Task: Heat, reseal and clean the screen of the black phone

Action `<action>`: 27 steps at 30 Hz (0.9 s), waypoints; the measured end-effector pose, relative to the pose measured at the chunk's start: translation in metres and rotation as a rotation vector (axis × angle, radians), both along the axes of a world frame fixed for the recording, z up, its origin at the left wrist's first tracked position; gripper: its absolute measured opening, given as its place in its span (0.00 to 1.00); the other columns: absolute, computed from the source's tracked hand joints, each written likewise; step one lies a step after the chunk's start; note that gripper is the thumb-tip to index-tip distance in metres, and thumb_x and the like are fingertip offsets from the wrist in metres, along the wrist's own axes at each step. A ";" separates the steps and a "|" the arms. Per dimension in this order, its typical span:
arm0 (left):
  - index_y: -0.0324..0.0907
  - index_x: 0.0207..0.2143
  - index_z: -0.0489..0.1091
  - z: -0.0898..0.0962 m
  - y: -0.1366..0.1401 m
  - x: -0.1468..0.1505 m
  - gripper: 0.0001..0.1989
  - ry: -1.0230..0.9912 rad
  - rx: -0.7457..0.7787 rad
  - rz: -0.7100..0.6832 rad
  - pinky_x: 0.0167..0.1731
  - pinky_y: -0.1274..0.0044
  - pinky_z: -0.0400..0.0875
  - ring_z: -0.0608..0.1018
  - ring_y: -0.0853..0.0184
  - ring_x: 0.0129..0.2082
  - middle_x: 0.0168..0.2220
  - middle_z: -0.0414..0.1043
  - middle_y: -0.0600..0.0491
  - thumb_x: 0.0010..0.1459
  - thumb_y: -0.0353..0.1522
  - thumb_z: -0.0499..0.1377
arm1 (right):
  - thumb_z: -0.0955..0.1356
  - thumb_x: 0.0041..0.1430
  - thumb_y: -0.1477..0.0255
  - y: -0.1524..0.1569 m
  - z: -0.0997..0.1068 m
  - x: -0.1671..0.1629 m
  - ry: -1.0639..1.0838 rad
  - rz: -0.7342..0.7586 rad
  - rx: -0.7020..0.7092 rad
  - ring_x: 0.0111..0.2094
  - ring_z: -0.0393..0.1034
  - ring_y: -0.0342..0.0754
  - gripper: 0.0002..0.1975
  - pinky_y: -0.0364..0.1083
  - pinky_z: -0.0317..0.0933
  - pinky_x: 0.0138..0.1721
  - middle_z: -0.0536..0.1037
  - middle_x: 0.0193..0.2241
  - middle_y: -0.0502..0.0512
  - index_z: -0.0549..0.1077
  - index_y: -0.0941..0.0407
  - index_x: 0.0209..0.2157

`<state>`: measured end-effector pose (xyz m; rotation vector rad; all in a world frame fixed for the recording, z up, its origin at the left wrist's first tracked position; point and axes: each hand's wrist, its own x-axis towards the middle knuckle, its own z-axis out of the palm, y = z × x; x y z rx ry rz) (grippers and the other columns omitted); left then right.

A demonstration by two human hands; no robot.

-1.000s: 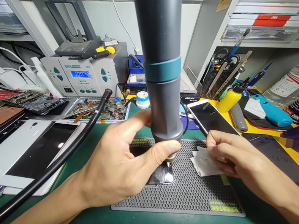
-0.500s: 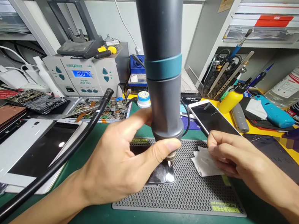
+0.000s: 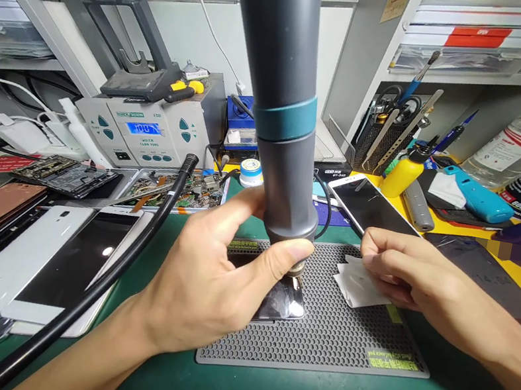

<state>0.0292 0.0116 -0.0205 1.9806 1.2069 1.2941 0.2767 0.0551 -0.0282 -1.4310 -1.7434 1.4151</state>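
Observation:
In my left hand (image 3: 211, 274) is the hot air gun (image 3: 289, 59), a thick dark grey handle with a teal band, gripped near its lower end. It tilts down from the top of the view, its metal nozzle (image 3: 297, 270) just past my thumb. Beneath sits a dark glossy phone (image 3: 284, 303), partly hidden by my hand. I cannot tell if nozzle and phone touch. The phone lies on a grey perforated mat (image 3: 314, 346). My right hand (image 3: 403, 267) is closed over a folded white wipe (image 3: 359, 288) at the mat's right side.
A hot air station (image 3: 151, 129) stands behind on the left. Its black hose (image 3: 130, 246) crosses the left foreground. White phones (image 3: 78, 257) lie at left, another phone (image 3: 370, 204) behind my right hand. A yellow bottle (image 3: 403, 173) and tool holder (image 3: 375, 141) stand at right.
Almost nothing differs. The hot air gun's upper part has shifted very slightly right, and my left thumb a touch left. My right hand and the wipe stay where they were.

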 end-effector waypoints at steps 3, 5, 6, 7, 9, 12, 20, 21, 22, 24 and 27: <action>0.51 0.49 0.72 0.000 0.000 0.000 0.12 -0.005 -0.006 0.002 0.49 0.83 0.70 0.79 0.70 0.48 0.48 0.77 0.62 0.64 0.35 0.63 | 0.62 0.57 0.67 0.000 0.000 0.000 0.000 -0.001 0.005 0.21 0.44 0.41 0.13 0.41 0.42 0.19 0.54 0.19 0.44 0.56 0.54 0.22; 0.50 0.49 0.72 0.000 0.000 0.001 0.11 -0.005 -0.002 -0.001 0.49 0.83 0.70 0.79 0.70 0.47 0.48 0.77 0.61 0.64 0.35 0.63 | 0.62 0.57 0.67 0.001 -0.001 0.000 0.005 -0.005 -0.001 0.21 0.44 0.41 0.13 0.41 0.42 0.19 0.54 0.19 0.44 0.56 0.54 0.22; 0.50 0.48 0.72 0.000 0.000 0.001 0.11 -0.005 0.001 -0.001 0.49 0.83 0.70 0.79 0.70 0.47 0.47 0.77 0.61 0.64 0.35 0.63 | 0.62 0.56 0.67 0.001 -0.001 0.000 0.011 -0.007 -0.004 0.21 0.44 0.41 0.13 0.41 0.42 0.19 0.54 0.19 0.44 0.56 0.54 0.22; 0.50 0.48 0.72 0.000 0.000 0.001 0.10 -0.004 0.003 0.000 0.50 0.83 0.70 0.79 0.70 0.47 0.47 0.77 0.61 0.64 0.35 0.62 | 0.62 0.56 0.67 0.001 -0.001 0.000 0.017 -0.008 -0.007 0.21 0.44 0.41 0.12 0.41 0.42 0.19 0.54 0.19 0.44 0.56 0.54 0.22; 0.50 0.48 0.72 0.001 0.000 0.002 0.10 -0.016 0.008 0.004 0.51 0.82 0.70 0.78 0.70 0.48 0.47 0.77 0.62 0.64 0.35 0.62 | 0.63 0.55 0.68 0.001 -0.001 0.000 0.023 -0.009 -0.007 0.21 0.44 0.41 0.12 0.41 0.42 0.19 0.54 0.19 0.44 0.56 0.54 0.21; 0.51 0.48 0.72 0.000 -0.001 0.003 0.10 -0.044 -0.004 -0.009 0.53 0.81 0.70 0.78 0.69 0.50 0.49 0.76 0.61 0.64 0.35 0.62 | 0.63 0.56 0.68 0.001 -0.001 -0.001 0.019 -0.010 -0.003 0.21 0.44 0.41 0.12 0.41 0.42 0.19 0.54 0.19 0.44 0.56 0.54 0.22; 0.51 0.48 0.72 -0.001 0.000 0.002 0.11 -0.055 -0.017 -0.003 0.52 0.81 0.71 0.78 0.69 0.50 0.49 0.76 0.61 0.64 0.35 0.63 | 0.62 0.56 0.68 0.000 0.000 -0.001 0.021 -0.013 -0.009 0.21 0.44 0.41 0.12 0.41 0.42 0.20 0.54 0.19 0.44 0.56 0.54 0.22; 0.51 0.48 0.72 -0.002 0.000 0.002 0.11 -0.055 -0.017 -0.001 0.52 0.81 0.70 0.78 0.69 0.50 0.49 0.76 0.61 0.64 0.35 0.63 | 0.62 0.56 0.68 0.000 0.000 0.000 0.024 -0.015 -0.009 0.21 0.44 0.41 0.12 0.41 0.42 0.20 0.54 0.19 0.44 0.56 0.54 0.22; 0.51 0.48 0.72 -0.002 -0.001 0.001 0.11 -0.059 -0.015 0.005 0.53 0.81 0.70 0.78 0.69 0.50 0.49 0.76 0.61 0.64 0.35 0.63 | 0.63 0.56 0.68 0.000 0.000 0.000 0.025 -0.016 -0.010 0.21 0.44 0.41 0.12 0.42 0.42 0.20 0.54 0.19 0.44 0.56 0.54 0.21; 0.51 0.48 0.73 -0.003 -0.002 -0.001 0.11 -0.079 -0.011 0.024 0.52 0.80 0.71 0.78 0.68 0.50 0.48 0.77 0.60 0.63 0.35 0.63 | 0.63 0.56 0.68 0.000 0.000 0.000 0.026 -0.015 -0.010 0.21 0.44 0.41 0.13 0.42 0.42 0.20 0.54 0.19 0.44 0.56 0.54 0.21; 0.50 0.48 0.73 -0.006 -0.005 -0.005 0.11 -0.119 -0.027 0.059 0.51 0.78 0.72 0.79 0.67 0.47 0.46 0.77 0.59 0.63 0.34 0.64 | 0.62 0.56 0.68 0.000 0.000 0.000 0.027 -0.008 -0.010 0.21 0.44 0.41 0.12 0.42 0.41 0.20 0.54 0.19 0.44 0.56 0.54 0.22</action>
